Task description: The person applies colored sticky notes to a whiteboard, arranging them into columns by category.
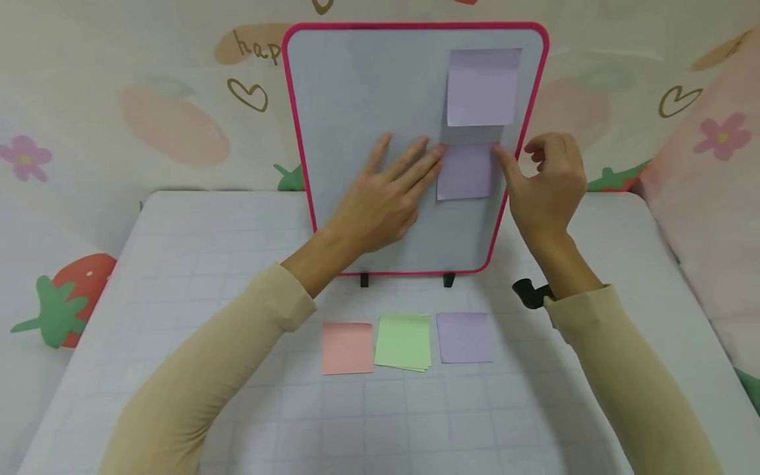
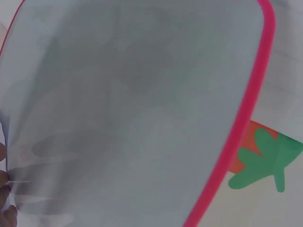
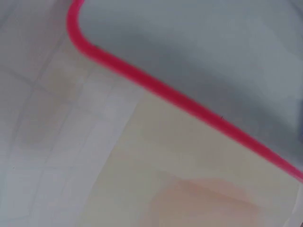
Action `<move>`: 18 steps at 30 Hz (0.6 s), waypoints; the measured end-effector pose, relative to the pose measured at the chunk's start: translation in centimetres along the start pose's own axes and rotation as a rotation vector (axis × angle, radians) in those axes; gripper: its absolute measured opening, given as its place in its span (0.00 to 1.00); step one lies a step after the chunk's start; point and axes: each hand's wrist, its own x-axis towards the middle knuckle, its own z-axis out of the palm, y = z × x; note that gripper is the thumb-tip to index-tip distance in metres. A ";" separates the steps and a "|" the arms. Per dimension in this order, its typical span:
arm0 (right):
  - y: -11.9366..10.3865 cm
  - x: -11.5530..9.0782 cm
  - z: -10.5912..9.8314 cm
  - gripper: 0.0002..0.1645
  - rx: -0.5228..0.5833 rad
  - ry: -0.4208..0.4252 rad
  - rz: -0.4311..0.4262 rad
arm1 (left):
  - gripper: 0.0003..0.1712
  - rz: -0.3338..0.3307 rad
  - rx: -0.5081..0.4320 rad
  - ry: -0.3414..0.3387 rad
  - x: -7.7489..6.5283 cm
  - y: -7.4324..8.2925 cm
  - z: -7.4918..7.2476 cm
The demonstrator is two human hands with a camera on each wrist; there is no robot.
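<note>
On the whiteboard (image 1: 368,86), a purple sticky note (image 1: 464,175) lies below a second purple sticky note (image 1: 482,89). My left hand (image 1: 380,204) is spread over the board, its straight fingertips at the lower note's upper left corner. The thumb of my right hand (image 1: 549,181) touches that note's upper right corner, while the other fingers bend loosely away from the board. In the left wrist view a few fingertips (image 2: 4,189) show at the left edge, beside the bare board. The right wrist view shows the board's pink frame (image 3: 175,97) and not the note.
Red notes (image 1: 348,348), green notes (image 1: 402,342) and purple notes (image 1: 464,338) lie in a row on the white table (image 1: 196,264) before the board. Black feet (image 1: 365,280) hold the board up. A small black object (image 1: 528,293) shows beside the right sleeve.
</note>
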 end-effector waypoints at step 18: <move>0.2 -2.0 1.3 0.16 -0.110 -0.134 -0.823 | 0.36 0.011 0.028 0.025 -0.1 0.5 0.4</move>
